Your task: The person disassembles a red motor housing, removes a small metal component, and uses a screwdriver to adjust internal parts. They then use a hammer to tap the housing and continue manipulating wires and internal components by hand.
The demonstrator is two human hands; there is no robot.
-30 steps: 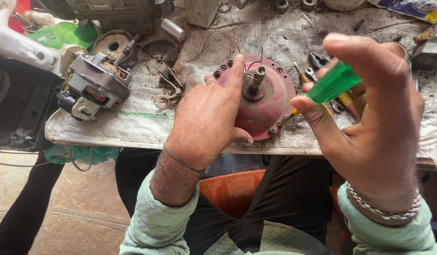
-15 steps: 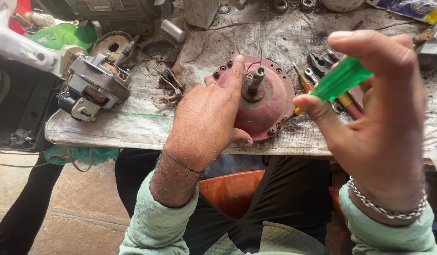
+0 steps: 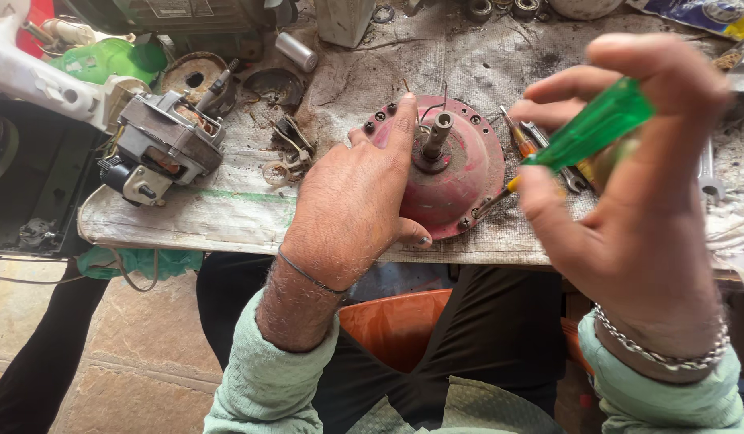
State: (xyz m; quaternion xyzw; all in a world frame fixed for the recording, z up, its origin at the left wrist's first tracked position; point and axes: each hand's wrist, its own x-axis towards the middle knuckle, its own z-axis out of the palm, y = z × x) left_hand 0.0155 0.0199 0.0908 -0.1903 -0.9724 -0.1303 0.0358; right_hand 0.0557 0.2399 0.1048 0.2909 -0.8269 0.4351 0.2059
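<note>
A round red motor cover [image 3: 460, 173] with a grey shaft [image 3: 436, 134] sticking up from its middle lies on the workbench [image 3: 227, 217]. My left hand [image 3: 352, 201] rests flat on its left side, pressing it down. My right hand [image 3: 629, 201] grips a screwdriver by its green handle [image 3: 593, 128]. The screwdriver's tip [image 3: 476, 215] touches a screw at the cover's lower right rim.
A grey electric motor [image 3: 159, 149] sits at the bench's left end, with rusty round parts [image 3: 195, 76] and a small metal cylinder [image 3: 296, 51] behind it. Loose tools [image 3: 549, 153] lie right of the cover. An orange bucket [image 3: 396, 325] stands between my legs.
My right hand with the screwdriver has shifted slightly and turned. My left hand stays on the red cover.
</note>
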